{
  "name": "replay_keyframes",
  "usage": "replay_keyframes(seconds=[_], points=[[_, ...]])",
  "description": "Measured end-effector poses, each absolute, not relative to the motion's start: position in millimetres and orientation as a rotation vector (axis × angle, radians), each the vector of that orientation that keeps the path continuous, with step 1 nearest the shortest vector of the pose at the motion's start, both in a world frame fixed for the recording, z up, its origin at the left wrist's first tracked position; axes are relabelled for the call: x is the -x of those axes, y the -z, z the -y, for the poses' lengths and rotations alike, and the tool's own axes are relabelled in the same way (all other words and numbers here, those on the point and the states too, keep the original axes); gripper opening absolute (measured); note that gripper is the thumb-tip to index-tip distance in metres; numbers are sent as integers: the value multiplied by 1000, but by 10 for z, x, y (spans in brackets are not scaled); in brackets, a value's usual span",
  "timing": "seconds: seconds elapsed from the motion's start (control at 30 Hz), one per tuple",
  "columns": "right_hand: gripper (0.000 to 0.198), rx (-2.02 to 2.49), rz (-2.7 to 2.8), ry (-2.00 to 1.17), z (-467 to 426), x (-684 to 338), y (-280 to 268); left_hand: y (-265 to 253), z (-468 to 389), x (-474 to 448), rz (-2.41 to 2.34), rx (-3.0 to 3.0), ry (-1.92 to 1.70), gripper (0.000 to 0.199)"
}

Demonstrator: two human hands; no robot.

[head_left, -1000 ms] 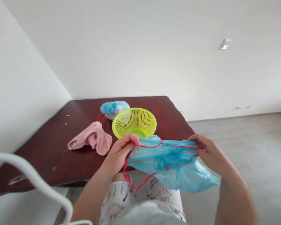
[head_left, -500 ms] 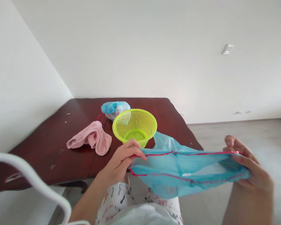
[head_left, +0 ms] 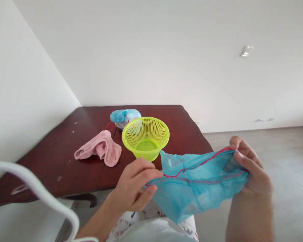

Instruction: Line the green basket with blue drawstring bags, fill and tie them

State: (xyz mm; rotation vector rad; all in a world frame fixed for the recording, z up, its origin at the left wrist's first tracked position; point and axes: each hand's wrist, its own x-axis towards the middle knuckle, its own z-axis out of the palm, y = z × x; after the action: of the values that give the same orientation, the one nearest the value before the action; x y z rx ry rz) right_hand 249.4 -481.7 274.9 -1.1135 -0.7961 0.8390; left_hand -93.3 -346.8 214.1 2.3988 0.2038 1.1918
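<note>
Blue bag: a thin, see-through plastic bag (head_left: 199,193), held up in the air in front of the near right part of the table, above the person's lap; its far corner overlaps the table in view, and I cannot tell whether it touches the wood.
Red string: 1 bright red stretch (head_left: 214,156) runs along the upper edge of the bag's mouth; a paler stretch crosses lower down.
Left hand: this hand (head_left: 138,183) grasps the bag's left end, string included, between bent fingers.
Right hand: this hand (head_left: 251,168) grips the right end between thumb and fingers; how the other fingers sit in the plastic, I cannot tell.
Basket: a yellow-green mesh basket (head_left: 147,155) stands upright on the table, just beyond the left hand, its inner bottom showing.
Bundle: a 2nd blue bag (head_left: 121,116), rounded and with something whitish inside, lies behind the basket, partly hidden by it; its red cord (head_left: 109,126) trails to the left.
Cloth: a crumpled pink cloth (head_left: 101,148) lies left of the basket, apart from it.
Table: dark red-brown wood (head_left: 53,151), with a few pale marks.
Clothes: white printed shorts (head_left: 123,223) at the bottom.
White tube: a curved piece (head_left: 40,193) crosses the lower left corner.
Room: 2 pale walls meet beyond the table; a small plate (head_left: 247,51) is mounted at upper right, above a grey floor (head_left: 290,158).
</note>
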Motion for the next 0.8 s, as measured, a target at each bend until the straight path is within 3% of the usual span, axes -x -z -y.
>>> replay_keyframes(seconds=[0.17,0.3,0.43,0.47,0.6,0.7,0.8], points=[[40,1147,1049,-920,4667,-2160,-2803,-2091,3721,483,-15,-2266,-675,35],[26,1175,1297,-736,4717,-2144,-2827,-1928,3682,218,-283,-2076,-604,41],[33,1132,1195,-776,4950,-2175,-2776,-1749,3611,68,-405,-2100,-622,41],[37,1104,1104,-820,5006,-2172,-2757,-1717,3599,30,-382,-2152,-606,52],[48,984,881,-803,5122,-2171,-2719,-1673,3497,-176,-265,-2376,-441,136],[43,935,891,-669,5131,-2254,-2743,-1717,3325,-415,-221,-2516,-445,161],[36,1014,851,-585,5091,-2406,-2800,-1840,3116,-711,-232,-2613,-567,172]])
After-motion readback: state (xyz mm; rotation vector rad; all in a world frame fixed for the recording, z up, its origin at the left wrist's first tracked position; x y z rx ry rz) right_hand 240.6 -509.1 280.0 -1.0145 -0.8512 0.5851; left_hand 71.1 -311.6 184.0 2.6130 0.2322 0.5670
